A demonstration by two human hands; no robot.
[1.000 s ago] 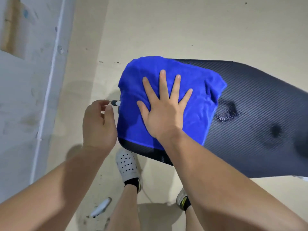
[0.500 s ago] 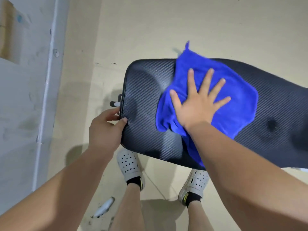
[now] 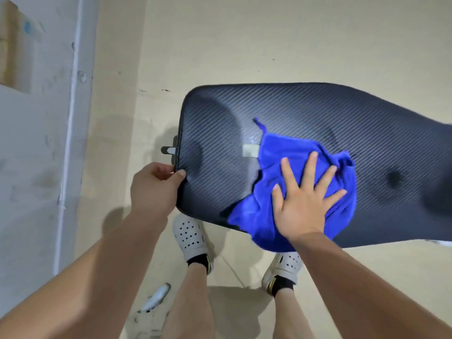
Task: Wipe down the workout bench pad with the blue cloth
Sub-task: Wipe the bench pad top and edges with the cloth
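We are mid-wipe: our right hand (image 3: 303, 206), fingers spread flat, presses the blue cloth (image 3: 288, 167) at frame centre on the bench pad (image 3: 305, 106), our left hand (image 3: 152, 189) pinching its left edge, dark spots at right apparently unwiped.

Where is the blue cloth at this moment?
In the head view, the blue cloth lies bunched on the near edge of the bench pad, under the flat right hand, hanging slightly over the edge.
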